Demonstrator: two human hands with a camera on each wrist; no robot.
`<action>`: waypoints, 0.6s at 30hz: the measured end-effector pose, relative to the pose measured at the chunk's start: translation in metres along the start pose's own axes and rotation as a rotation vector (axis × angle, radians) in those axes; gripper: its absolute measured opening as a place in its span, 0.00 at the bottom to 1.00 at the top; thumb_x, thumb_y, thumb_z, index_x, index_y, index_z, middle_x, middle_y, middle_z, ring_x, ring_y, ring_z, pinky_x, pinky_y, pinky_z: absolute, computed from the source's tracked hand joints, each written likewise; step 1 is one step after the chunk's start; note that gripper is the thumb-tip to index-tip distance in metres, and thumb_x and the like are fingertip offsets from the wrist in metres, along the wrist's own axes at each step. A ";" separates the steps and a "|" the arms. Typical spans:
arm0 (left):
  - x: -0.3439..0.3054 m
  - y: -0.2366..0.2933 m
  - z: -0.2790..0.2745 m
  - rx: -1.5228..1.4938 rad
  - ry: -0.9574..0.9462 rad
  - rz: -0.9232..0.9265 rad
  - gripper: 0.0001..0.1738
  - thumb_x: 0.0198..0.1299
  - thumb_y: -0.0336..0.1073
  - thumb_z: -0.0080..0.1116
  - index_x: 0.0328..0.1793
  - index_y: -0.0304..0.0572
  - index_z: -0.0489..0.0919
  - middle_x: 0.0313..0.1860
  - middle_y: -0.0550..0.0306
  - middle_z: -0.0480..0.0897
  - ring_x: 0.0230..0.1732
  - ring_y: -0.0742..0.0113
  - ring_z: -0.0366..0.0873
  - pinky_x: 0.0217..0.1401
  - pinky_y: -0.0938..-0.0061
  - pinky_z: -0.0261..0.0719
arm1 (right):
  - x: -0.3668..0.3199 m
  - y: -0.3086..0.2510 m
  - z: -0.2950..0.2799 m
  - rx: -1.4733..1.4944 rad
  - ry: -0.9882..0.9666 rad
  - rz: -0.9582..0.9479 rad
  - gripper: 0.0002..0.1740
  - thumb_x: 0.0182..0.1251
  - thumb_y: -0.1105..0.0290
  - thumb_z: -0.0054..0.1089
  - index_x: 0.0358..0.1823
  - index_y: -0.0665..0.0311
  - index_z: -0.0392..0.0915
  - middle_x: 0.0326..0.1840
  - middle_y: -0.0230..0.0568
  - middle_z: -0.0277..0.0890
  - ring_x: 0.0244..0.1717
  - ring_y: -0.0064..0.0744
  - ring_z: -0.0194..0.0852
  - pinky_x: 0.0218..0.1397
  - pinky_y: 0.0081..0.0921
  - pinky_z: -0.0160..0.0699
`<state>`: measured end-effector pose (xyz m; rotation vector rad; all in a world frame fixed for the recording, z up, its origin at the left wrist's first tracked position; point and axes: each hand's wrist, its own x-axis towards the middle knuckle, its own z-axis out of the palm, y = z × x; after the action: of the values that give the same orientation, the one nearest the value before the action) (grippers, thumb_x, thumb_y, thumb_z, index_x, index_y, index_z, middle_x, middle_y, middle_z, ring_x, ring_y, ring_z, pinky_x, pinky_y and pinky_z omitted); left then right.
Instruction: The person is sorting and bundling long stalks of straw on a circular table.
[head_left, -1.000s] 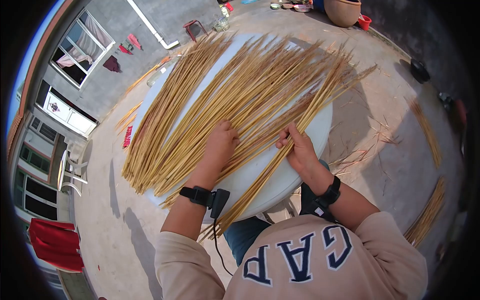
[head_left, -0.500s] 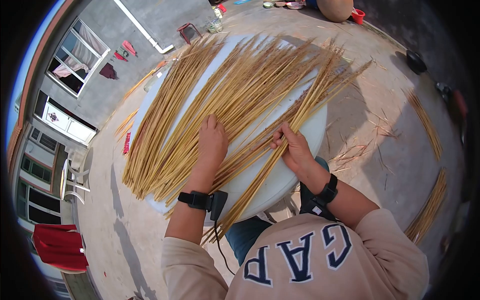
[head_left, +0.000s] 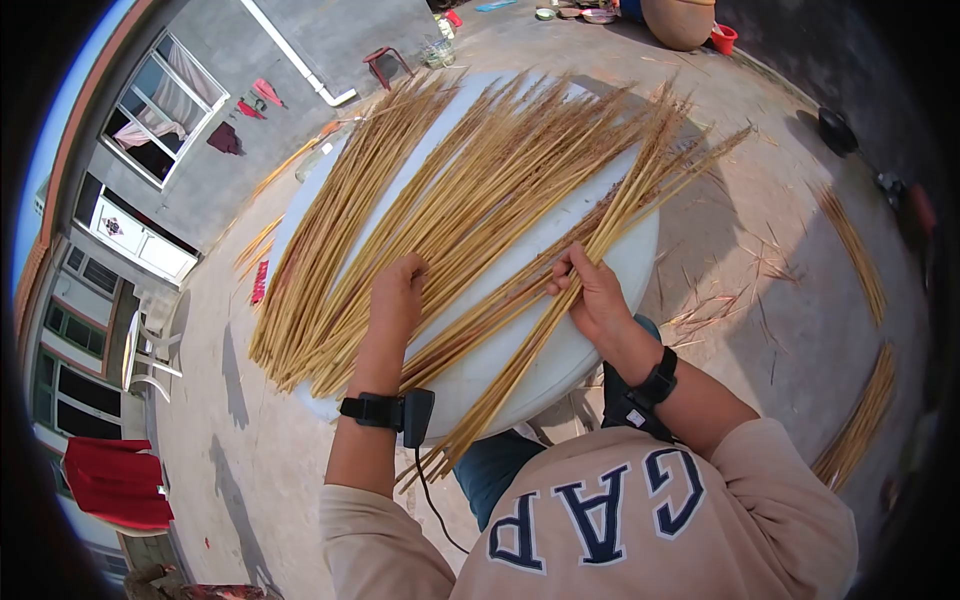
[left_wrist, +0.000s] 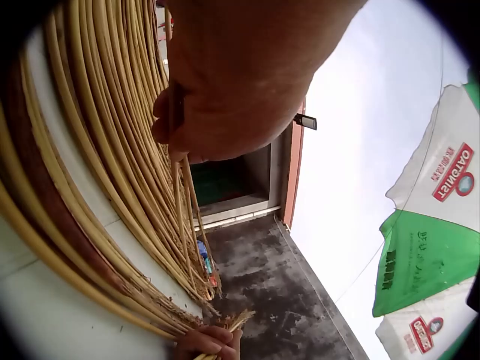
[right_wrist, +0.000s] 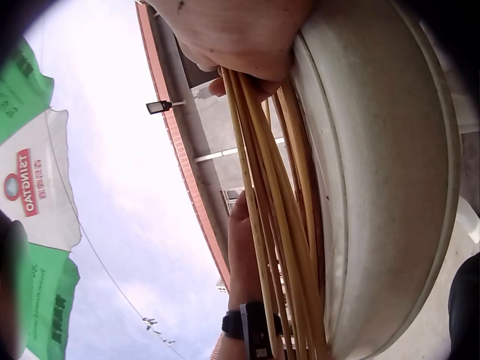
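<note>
Long dried reed stalks (head_left: 470, 205) with brown feathery tops lie fanned in several bundles across a round white table (head_left: 562, 380). At the near right, my right hand (head_left: 598, 298) grips a thin bunch of stalks (head_left: 510, 385), thumb over it; the bunch slants across the table, its cut ends past the near edge. My left hand (head_left: 397, 297) is over the lower part of the middle bundle, fingers curled. In the left wrist view this hand (left_wrist: 225, 90) pinches a slim stalk (left_wrist: 178, 180) that comes out below the fingers. Its fingertips are partly hidden.
Smaller stalk bundles (head_left: 850, 250) lie on the concrete ground at the right, with loose scraps (head_left: 715, 305) near them. A white plastic chair (head_left: 150, 350) stands at the left. Beyond the table are a dark red stool (head_left: 385, 65), a clay jar (head_left: 680, 22) and a red bucket (head_left: 724, 40).
My left hand has drawn back down the stalks and to the left, toward their cut ends. My right hand keeps its bunch in nearly the same place.
</note>
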<state>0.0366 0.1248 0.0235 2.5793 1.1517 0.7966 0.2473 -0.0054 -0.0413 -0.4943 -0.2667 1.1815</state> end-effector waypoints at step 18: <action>-0.019 -0.011 -0.007 0.042 0.135 -0.078 0.10 0.49 0.25 0.53 0.39 0.46 0.76 0.30 0.49 0.78 0.33 0.51 0.76 0.31 0.65 0.72 | -0.001 -0.001 -0.001 -0.008 -0.013 0.001 0.13 0.65 0.60 0.50 0.32 0.63 0.67 0.24 0.33 0.67 0.24 0.20 0.63 0.31 0.24 0.70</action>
<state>0.0156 0.1185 0.0175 2.5298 1.3121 0.9515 0.2479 -0.0063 -0.0414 -0.4942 -0.2828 1.1849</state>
